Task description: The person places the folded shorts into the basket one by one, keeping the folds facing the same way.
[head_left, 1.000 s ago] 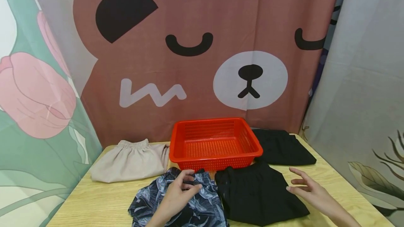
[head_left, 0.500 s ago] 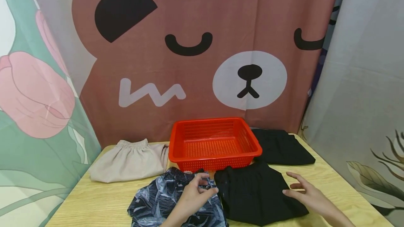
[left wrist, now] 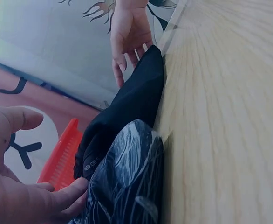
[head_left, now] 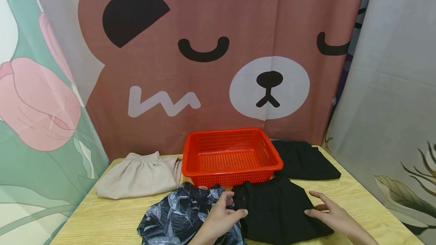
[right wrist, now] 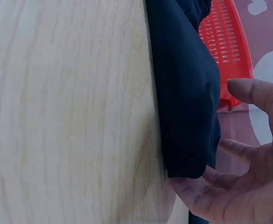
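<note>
The left hand (head_left: 223, 216) is loose and grasps nothing, its thumb spread wide of the fingers; it is over the side of a dark navy-and-grey leaf-patterned fabric garment with a gathered waist (head_left: 173, 211), its fingertips by the seam where that garment meets a folded plain black fabric garment with a gathered waist (head_left: 277, 211). The black garment lies between the two hands. The right hand (head_left: 334, 216) is likewise released, thumb apart and fingers slightly bent, with fingertips at the black garment's outer edge; whether any slip beneath it, I cannot tell. Beyond and between the hands is a rectangular red perforated plastic basket (head_left: 231, 179). Farther off to the left of the left hand lies a folded beige fabric garment with a gathered waist (head_left: 143, 177), and beyond the right hand, beside the basket, a second folded black fabric garment (head_left: 306, 160). Under everything is a pale wood-grain table (head_left: 92, 222).
</note>
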### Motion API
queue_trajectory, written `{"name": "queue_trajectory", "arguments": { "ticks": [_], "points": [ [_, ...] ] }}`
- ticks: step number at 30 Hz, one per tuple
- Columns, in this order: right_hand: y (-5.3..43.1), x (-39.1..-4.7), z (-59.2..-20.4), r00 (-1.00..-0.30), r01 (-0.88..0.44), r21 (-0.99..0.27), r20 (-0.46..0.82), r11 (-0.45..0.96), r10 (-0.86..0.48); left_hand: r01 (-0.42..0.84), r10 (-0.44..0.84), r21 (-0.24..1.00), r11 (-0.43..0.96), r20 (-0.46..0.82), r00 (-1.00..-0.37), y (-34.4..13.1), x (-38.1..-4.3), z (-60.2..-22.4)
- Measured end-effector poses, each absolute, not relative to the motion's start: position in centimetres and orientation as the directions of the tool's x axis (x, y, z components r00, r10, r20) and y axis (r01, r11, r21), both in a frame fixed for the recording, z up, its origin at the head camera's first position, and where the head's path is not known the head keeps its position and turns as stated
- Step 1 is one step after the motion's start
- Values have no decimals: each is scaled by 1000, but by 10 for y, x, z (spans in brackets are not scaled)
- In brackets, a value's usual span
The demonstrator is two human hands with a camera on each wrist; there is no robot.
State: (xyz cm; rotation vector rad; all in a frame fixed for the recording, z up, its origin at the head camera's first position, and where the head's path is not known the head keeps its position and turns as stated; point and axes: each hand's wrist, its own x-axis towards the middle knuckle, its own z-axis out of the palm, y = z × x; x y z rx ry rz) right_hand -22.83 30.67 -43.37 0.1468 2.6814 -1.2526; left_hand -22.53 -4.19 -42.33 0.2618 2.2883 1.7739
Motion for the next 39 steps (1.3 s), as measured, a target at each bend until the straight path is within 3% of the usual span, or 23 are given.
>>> {"name": "queue_trajectory", "arguments": {
  "ticks": [13, 21, 39],
  "points": [
    [301, -231, -441, -982, 153, -766, -186, 625, 13, -93, 250, 962, 255, -159, -955, -28, -234, -431],
    [298, -230, -440, -984, 147, -774, -175, 616, 15, -60, 233, 940, 337, -145, -962, -19, -234, -432],
    [293, -236, -438, -982, 159, -816, -187, 556, 6, -95, 239, 966, 239, -153, -959, -3, -238, -432]
  ]
}}
